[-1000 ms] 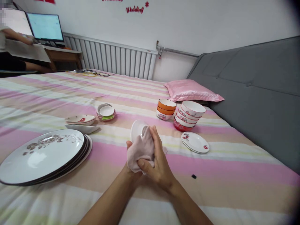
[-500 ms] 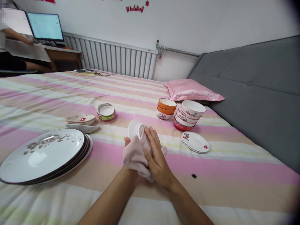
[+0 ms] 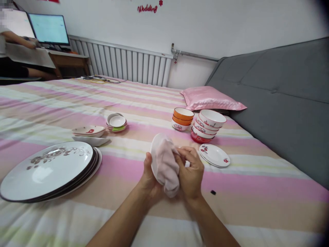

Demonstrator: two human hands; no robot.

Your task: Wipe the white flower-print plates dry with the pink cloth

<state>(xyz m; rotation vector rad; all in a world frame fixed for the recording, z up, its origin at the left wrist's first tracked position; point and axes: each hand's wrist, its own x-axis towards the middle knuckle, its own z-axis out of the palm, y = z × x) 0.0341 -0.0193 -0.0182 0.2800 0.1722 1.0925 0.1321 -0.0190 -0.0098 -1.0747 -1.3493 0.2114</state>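
A small white plate [image 3: 155, 145] is held tilted above the bed, mostly covered by a pale pink cloth [image 3: 167, 163]. My left hand [image 3: 150, 178] grips the plate from its lower left, thumb at the rim. My right hand [image 3: 190, 169] pinches the cloth at its right side, fingers curled. To the right lie two small flowered plates [image 3: 215, 155]. Behind them stand a stack of red-and-white bowls [image 3: 208, 125] and a stack with orange bowls [image 3: 183, 119]. Large plates [image 3: 48, 169] are piled at the left.
Oval dishes [image 3: 88, 131] and small dishes [image 3: 117, 121] sit on the striped bed [image 3: 144, 99] at the left. A small black object [image 3: 213, 192] lies at the right front. Farther back are a pink pillow [image 3: 212, 98], cables [image 3: 102, 80] and a person's arm [image 3: 20, 39] at a desk.
The plate and cloth have moved slightly right and the plate has turned. My right hand has gone from lying flat on the cloth to curled fingers at its right edge.
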